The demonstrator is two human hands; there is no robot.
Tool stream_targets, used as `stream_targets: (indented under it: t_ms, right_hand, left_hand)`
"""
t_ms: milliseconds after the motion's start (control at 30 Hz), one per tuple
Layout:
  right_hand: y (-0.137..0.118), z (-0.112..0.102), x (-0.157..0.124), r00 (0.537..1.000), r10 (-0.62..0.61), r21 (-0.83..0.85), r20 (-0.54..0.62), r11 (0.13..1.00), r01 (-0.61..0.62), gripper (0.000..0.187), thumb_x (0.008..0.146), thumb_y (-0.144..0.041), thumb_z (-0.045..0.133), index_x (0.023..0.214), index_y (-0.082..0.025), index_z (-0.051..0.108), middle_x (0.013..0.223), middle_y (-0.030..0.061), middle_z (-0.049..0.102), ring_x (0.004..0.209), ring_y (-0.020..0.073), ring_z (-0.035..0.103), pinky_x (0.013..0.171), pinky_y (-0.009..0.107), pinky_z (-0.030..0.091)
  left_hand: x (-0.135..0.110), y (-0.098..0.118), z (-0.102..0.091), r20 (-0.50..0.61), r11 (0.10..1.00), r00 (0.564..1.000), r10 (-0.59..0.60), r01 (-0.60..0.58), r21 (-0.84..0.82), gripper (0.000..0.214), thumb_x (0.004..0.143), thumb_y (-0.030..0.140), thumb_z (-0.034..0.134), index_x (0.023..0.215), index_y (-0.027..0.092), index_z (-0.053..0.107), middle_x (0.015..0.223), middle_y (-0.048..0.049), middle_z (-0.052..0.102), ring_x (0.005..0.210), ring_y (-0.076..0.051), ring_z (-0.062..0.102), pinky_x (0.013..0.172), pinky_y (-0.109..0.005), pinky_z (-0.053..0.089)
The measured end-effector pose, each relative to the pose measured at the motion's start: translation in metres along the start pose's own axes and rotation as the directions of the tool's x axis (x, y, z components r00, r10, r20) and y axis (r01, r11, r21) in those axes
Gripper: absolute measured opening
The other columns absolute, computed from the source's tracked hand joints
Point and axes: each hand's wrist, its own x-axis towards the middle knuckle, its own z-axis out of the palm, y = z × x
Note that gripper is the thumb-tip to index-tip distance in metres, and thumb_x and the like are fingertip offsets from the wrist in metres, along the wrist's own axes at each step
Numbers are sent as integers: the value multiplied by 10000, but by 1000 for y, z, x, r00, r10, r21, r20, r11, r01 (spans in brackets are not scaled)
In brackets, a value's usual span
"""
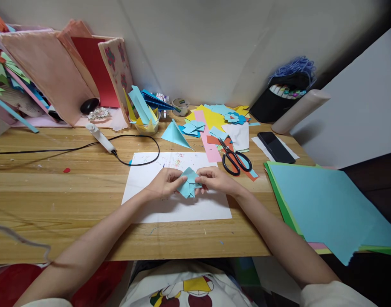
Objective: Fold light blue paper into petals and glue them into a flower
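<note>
A light blue folded paper (pixel 189 182) is held between my two hands, above a white sheet (pixel 182 213) with small coloured marks. My left hand (pixel 165 183) pinches its left side, thumb on top. On its right side my right hand (pixel 212 179) grips it the same way, with some fingertips showing beneath. The paper has several creased flaps, and its underside is hidden. Black-handled scissors (pixel 236 161) lie partly open beyond my right hand, on paper strips. A light blue folded paper cone (pixel 175 134) rests beyond the sheet.
Paper scraps (pixel 214 119) are heaped at the back. A phone (pixel 276 147) and a stack of coloured paper (pixel 329 204) occupy the right side. Left of the sheet, a black cable (pixel 134 135) runs to a white device (pixel 101 138). A black pen holder (pixel 272 100) stands back right.
</note>
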Motion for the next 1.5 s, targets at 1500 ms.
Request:
stream_targets:
  t_ms: [1500]
  right_hand:
    - [12, 18, 8, 960, -162, -392, -227, 918, 62, 483, 824, -503, 422, 500, -147, 463, 450, -36, 408, 445, 69, 362, 443, 203, 265]
  left_hand:
    - [5, -2, 5, -276, 1000, 961, -23, 18, -18, 344, 669, 428, 602, 700, 86, 614, 591, -15, 566, 537, -104, 469, 495, -212, 357]
